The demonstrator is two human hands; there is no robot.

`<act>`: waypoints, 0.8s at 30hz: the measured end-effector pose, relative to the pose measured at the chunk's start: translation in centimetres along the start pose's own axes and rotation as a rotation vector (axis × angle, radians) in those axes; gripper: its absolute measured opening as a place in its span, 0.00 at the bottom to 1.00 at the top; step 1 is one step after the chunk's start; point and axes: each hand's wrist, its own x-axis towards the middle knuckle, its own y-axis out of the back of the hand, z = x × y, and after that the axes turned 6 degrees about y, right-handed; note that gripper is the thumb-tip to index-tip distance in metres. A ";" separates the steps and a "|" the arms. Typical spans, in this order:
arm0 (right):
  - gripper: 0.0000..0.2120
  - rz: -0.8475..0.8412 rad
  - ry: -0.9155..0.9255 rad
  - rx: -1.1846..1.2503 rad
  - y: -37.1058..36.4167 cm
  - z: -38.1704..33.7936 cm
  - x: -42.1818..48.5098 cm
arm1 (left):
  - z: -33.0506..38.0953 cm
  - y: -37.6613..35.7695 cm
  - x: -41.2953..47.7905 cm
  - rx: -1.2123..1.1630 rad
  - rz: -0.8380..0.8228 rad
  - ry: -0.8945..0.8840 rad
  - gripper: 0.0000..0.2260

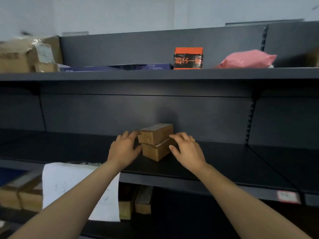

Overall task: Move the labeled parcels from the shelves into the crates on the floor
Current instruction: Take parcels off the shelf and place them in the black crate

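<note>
Forearms up and out toward the middle shelf [224, 163]. My left hand [123, 149] and right hand [187, 150] bracket a stack of two small cardboard parcels, the upper box [156, 133] sitting skewed on the lower box [155, 152], near the shelf's back panel.

Left hand: spread wide, fingertips on the upper box's left edge, thumb at the lower box's left face. Right hand: also spread, fingers relaxed, at the stack's right side (whether it actually touches is hard to tell from this angle). Neither hand is curled round anything yet.

Handling estimate: plain brown board, square corners, so probably stiff and not slippery. Small size suggests light, though the contents are unknown. The upper box is unsecured and rotated off the lower one, so it will likely slide if I lift by the lower box alone.

Plan for hold: squeeze both boxes between my palms on opposite side faces, or keep a thumb over the top one to pin it.

Crates are not in view.
</note>
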 end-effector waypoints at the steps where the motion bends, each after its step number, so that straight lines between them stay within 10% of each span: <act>1: 0.22 -0.003 -0.050 0.025 -0.7 -0.4 1.2 | -0.9 -0.6 1.3 -0.064 -0.050 0.031 0.21; 7: 0.25 -0.065 -0.477 0.249 -4.8 -1.1 7.3 | -2.3 -3.2 7.8 -0.831 -0.412 0.377 0.28; 14: 0.25 -0.060 -0.708 0.587 -7.4 -1.0 10.0 | -2.9 -5.8 11.6 -1.158 -0.817 0.642 0.33; 24: 0.28 0.065 -1.012 1.155 -8.8 -1.6 9.3 | -4.8 -6.8 11.3 -1.427 -0.872 0.609 0.20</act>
